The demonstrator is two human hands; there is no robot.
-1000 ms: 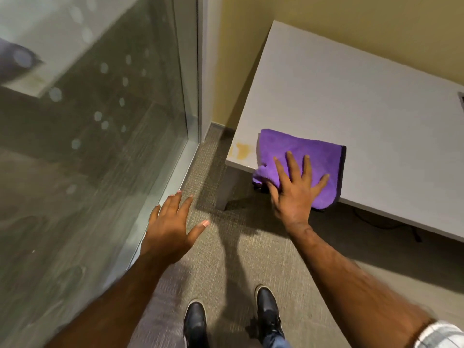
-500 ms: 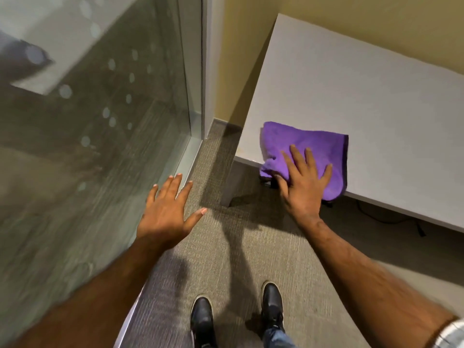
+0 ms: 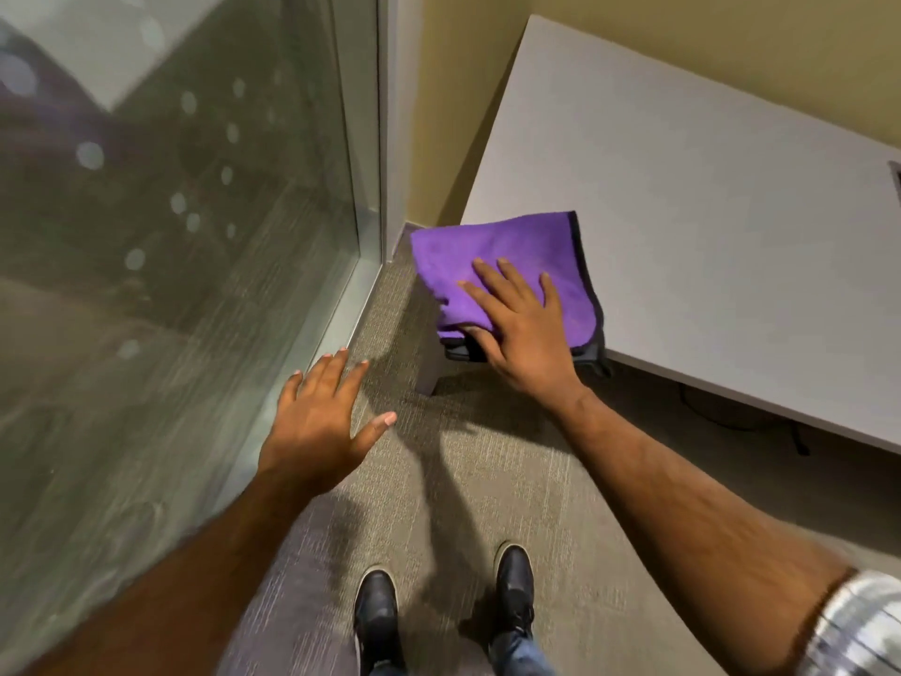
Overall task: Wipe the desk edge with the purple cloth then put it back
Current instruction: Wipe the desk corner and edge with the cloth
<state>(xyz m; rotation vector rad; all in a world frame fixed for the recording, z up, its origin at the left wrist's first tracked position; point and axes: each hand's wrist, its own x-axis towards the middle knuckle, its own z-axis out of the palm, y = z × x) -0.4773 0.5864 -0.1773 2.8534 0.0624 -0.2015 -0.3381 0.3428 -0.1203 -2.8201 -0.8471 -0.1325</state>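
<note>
Far left: a tall glass wall panel (image 3: 161,285) with a pale metal frame is seen, meeting grey-green woven carpet (image 3: 439,505). Nothing of the task lies there.

Left hand (image 3: 319,426): held out flat above the carpet, fingers spread wide, nothing held or touched. It is judged to be serving for balance only.

Centre: the folded purple microfibre cloth with a dark trim (image 3: 507,265) is draped over the near left corner of the flat pale grey desk top (image 3: 707,202), part of it hanging past the corner. Two black shoes (image 3: 375,612) are seen below on the carpet.

Right hand (image 3: 521,324): laid palm-down on the cloth, fingers extended, thumb tucked under the hanging fold at the desk edge; the cloth is pressed and lightly pinched, not bunched.

Step judged in hand: the wiping of the edge, at the corner. Next, a stroke along the front edge is called for, pressure kept, then the cloth returned to its place, which is not shown.
</note>
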